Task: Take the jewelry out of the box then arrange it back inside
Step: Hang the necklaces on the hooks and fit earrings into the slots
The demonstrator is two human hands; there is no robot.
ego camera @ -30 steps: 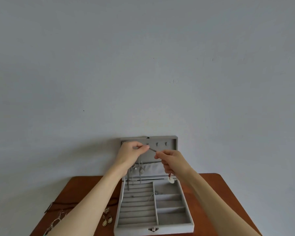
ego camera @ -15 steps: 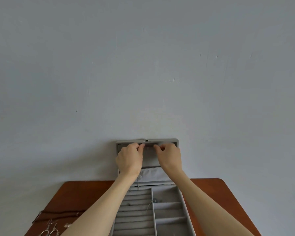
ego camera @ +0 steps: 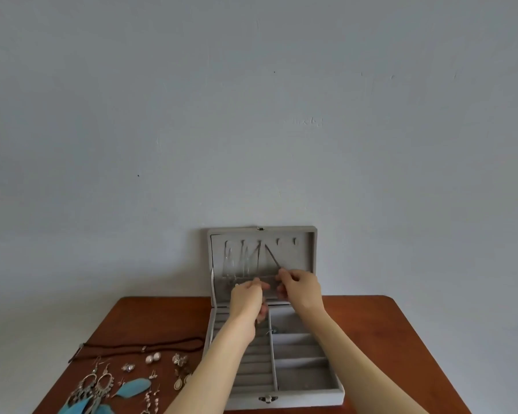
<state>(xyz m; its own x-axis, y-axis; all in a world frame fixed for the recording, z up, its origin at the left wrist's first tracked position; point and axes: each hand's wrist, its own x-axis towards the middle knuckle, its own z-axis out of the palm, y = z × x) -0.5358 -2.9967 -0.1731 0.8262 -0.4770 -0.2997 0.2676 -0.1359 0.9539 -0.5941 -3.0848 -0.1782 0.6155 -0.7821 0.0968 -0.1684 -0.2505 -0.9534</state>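
Both hands have dropped from the lid's top edge since half a second ago, and from my remote seat I see more of the table now, with jewelry on its left side coming into sight. From the head camera, the grey jewelry box (ego camera: 307, 392) sits open on a reddish-brown wooden table (ego camera: 401, 339), its lid (ego camera: 302, 255) standing upright against a plain pale grey wall (ego camera: 251, 115) that fills most of the view. My left hand (ego camera: 247, 297) has its fingers pinched shut on the end of a thin dark necklace cord (ego camera: 272, 256) near the lid's lower pocket; my right hand (ego camera: 301, 289) pinches the same cord, which runs taut up to a hook in the lid. Fine chains (ego camera: 237, 261) hang from the hooks to the left of it. The box's tray compartments look nearly bare, though something small lies by the centre divider and I cannot tell what it is. Left of the box, apart from it, lie a black cord necklace (ego camera: 141, 345), pearl studs (ego camera: 152, 358), silver dangle earrings (ego camera: 97, 383) and blue feather earrings (ego camera: 133, 386).
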